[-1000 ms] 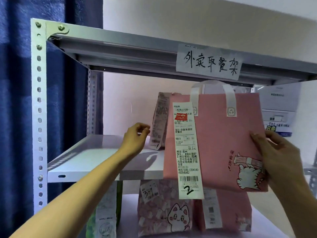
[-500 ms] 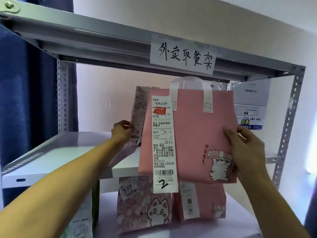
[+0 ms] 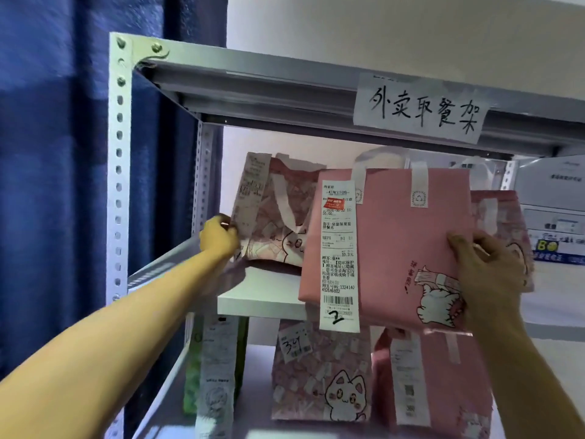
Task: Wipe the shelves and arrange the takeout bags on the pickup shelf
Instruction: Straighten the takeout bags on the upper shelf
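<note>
While right hand (image 3: 487, 267) grips pink bag (image 3: 405, 236) (receipt-tagged), left hand (image 3: 218, 237) holds patterned bag (image 3: 278, 229).

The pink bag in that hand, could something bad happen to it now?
Maybe. The right hand pinches the pink bag by one edge, with its bottom hanging past the shelf front, so it could slip. Its long receipt dangles loose and might snag. The left hand is tugging the patterned bag, which leans and could topple.

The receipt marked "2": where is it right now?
Head view, centre: the receipt hangs down the left front of the plain pink bag, over the middle shelf edge.
</note>
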Available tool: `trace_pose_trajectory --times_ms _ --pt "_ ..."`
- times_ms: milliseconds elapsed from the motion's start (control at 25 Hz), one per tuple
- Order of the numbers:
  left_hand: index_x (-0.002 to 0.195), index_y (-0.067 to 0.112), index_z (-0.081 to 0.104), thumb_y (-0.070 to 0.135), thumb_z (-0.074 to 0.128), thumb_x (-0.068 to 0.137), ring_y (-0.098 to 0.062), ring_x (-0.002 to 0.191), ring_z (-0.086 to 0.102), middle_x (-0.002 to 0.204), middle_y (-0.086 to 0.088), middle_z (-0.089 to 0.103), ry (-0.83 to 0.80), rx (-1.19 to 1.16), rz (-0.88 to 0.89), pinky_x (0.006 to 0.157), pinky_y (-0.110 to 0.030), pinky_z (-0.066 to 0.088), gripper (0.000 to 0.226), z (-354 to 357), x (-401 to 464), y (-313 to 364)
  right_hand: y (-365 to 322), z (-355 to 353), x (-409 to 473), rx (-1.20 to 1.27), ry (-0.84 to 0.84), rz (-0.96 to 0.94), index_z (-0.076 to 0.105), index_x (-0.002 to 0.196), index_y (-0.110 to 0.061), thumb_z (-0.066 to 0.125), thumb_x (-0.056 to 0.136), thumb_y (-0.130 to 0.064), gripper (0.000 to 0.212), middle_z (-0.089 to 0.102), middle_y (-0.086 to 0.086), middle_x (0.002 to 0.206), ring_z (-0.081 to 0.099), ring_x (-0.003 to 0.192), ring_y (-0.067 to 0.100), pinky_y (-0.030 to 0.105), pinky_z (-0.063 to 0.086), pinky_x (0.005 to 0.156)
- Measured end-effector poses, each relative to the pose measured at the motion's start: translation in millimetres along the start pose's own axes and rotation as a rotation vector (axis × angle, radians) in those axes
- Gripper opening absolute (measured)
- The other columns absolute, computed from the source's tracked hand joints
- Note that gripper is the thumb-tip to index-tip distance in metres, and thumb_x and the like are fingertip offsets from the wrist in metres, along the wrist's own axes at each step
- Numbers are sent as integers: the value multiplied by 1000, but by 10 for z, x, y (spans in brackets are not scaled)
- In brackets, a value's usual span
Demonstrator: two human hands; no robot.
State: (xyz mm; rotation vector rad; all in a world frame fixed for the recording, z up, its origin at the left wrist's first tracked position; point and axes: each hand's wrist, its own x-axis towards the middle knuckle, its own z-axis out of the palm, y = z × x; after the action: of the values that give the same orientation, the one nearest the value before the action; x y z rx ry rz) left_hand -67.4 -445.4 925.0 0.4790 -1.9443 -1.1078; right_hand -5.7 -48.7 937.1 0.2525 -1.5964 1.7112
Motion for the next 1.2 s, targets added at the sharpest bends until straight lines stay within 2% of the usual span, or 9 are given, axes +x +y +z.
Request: trace_pose_trajectory --times_ms 200,320,440,560,720,840,960,1080,1200 --pt "111 6 63 6 49 95 -41 105 59 113 -21 67 145 9 -24 81 -37 43 21 -633 108 -372 111 339 191 -100 74 -99 65 74 -31 57 93 -20 23 65 -6 72 57 56 11 26 51 54" --pt "115 6 64 6 48 98 -37 112 60 120 -18 67 215 -34 -50 95 -38 45 23 -824 96 -426 219 498 278 -91 68 -162 65 77 -25 56 91 -22 17 59 -3 66 46 52 11 21 41 49" --pt "114 5 63 5 49 98 -34 103 61 119 -18 67 230 -53 -56 89 -36 46 21 -911 81 -456 410 640 377 -60 42 -168 65 86 -2 52 91 -12 17 53 9 71 41 55 8 21 33 47" --pt "113 5 63 5 51 98 -31 100 62 117 -16 68 205 -84 -52 89 -35 49 19 -938 56 -475 563 736 470 -23 -8 -169 60 87 7 49 94 -2 16 44 8 66 37 46 -1 10 26 42" --pt "114 8 63 9 55 97 -33 99 63 112 -12 69 188 -34 -32 88 -35 46 19 -844 -26 -400 706 776 643 -107 -53 -102 64 98 -3 50 94 -5 15 56 11 76 41 52 2 10 33 44" --pt "108 13 66 12 59 95 -32 95 63 102 -8 70 176 -7 -9 81 -33 45 15 -757 -79 -356 865 771 624 -94 -30 -29 58 104 -15 51 97 -15 11 62 10 91 54 66 15 26 47 56" --pt "110 14 66 16 61 95 -34 101 64 107 -9 71 167 9 -10 87 -40 51 16 -684 -107 -329 1093 737 540 -183 6 33 53 105 -18 49 95 -25 13 61 9 91 57 70 21 41 53 58" --pt "114 13 65 19 59 98 -33 104 65 113 -11 71 152 7 -7 90 -46 54 19 -645 -130 -311 1160 764 542 -236 -31 66 51 110 -18 51 93 -16 17 62 10 95 63 76 28 42 57 61" --pt "120 13 62 17 58 98 -32 106 64 118 -11 70 131 17 18 85 -40 51 23 -614 -166 -279 1146 811 557 -270 -65 64 50 122 -14 49 97 -12 26 60 2 97 63 88 30 42 52 71"
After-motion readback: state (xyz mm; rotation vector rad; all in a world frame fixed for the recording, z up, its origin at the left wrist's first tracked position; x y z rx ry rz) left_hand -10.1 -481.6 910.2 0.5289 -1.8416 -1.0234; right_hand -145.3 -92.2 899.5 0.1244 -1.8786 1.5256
